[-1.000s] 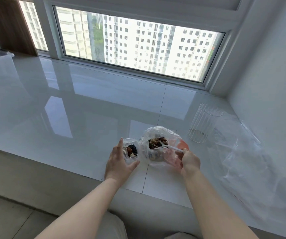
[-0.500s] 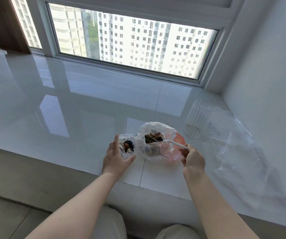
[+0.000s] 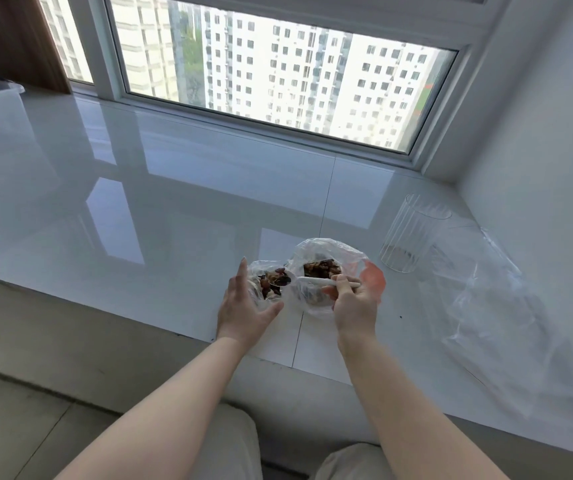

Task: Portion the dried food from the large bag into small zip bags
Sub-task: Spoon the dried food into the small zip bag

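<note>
A glossy white desk (image 3: 181,216) fills the middle of the frame below a wide window (image 3: 278,71) at the top; a heap of loose clear plastic sheeting (image 3: 492,306) lies at the right, and just above and left of it stands an upright clear ribbed glass (image 3: 413,233); in the lower centre sits the large bag (image 3: 326,268), clear with a red patch on its right side, its mouth open on dark dried food (image 3: 321,268); touching its left side is the small zip bag (image 3: 267,282), also open and holding dark and reddish pieces; the left hand (image 3: 247,306) cups this small bag from the left and below, fingers straight, thumb beneath it; the right hand (image 3: 354,306) is clasped round the handle of a white spoon (image 3: 316,281), whose far end points left, at the gap between the two bags.
</note>
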